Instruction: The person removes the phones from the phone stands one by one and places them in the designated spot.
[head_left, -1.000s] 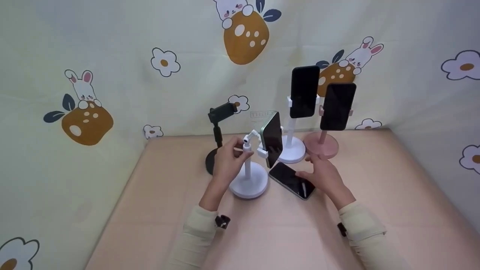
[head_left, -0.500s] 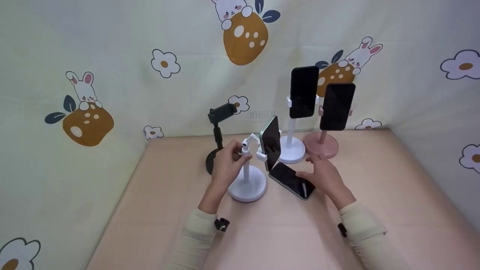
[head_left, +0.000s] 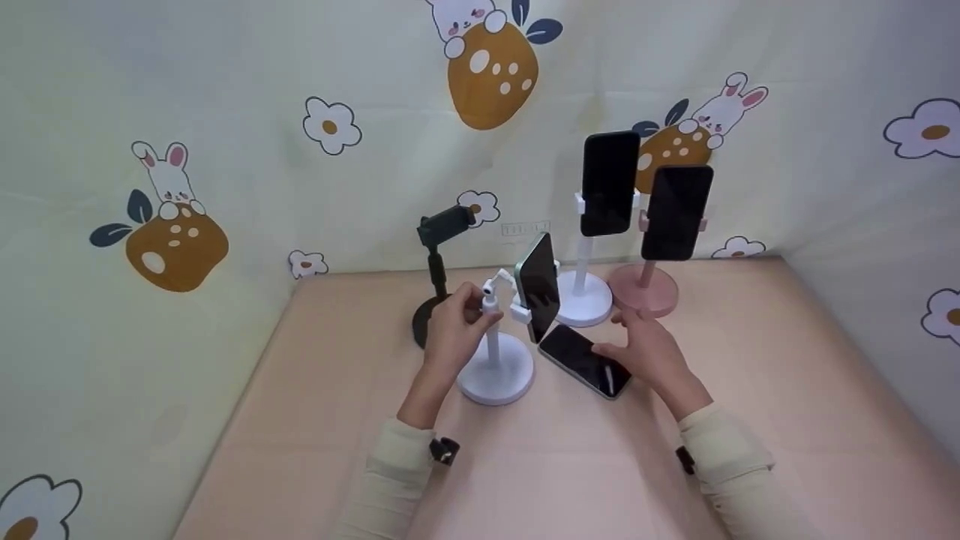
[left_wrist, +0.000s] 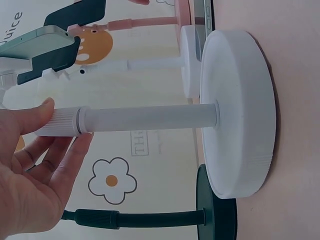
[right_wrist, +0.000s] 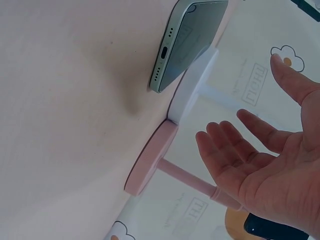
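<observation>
A person's left hand (head_left: 455, 322) grips the ribbed collar (left_wrist: 62, 121) near the top of the front white stand's pole, thumb on one side and fingers on the other. The front white stand (head_left: 510, 367) rests upright on its round base, its jointed arm (head_left: 504, 279) bent toward the right and its clamp holding a green-edged phone (head_left: 541, 285), turned nearly side-on and tilted.

The right hand (head_left: 652, 356), fingers loosely bent and holding nothing, hangs near a second phone (head_left: 574, 352); the right wrist view shows the hand apart from it. That phone lies flat, dark screen up, on the table (head_left: 562, 480), just beside the front white stand's base.

Behind the left hand, a dark stand (head_left: 436, 274) stands upright, its head angled. To the right rear, a second white stand (head_left: 585, 300) holds a dark-screened phone (head_left: 611, 184) upright; close beside it, a pink stand (head_left: 652, 296) bears another phone (head_left: 677, 214), slightly tilted.

Pale sleeves (head_left: 401, 457) cover both arms, with a black device (head_left: 444, 451) at the left wrist. A cloth backdrop (head_left: 247, 210) printed with rabbits, orange fruit and white flowers surrounds the table's far side.
</observation>
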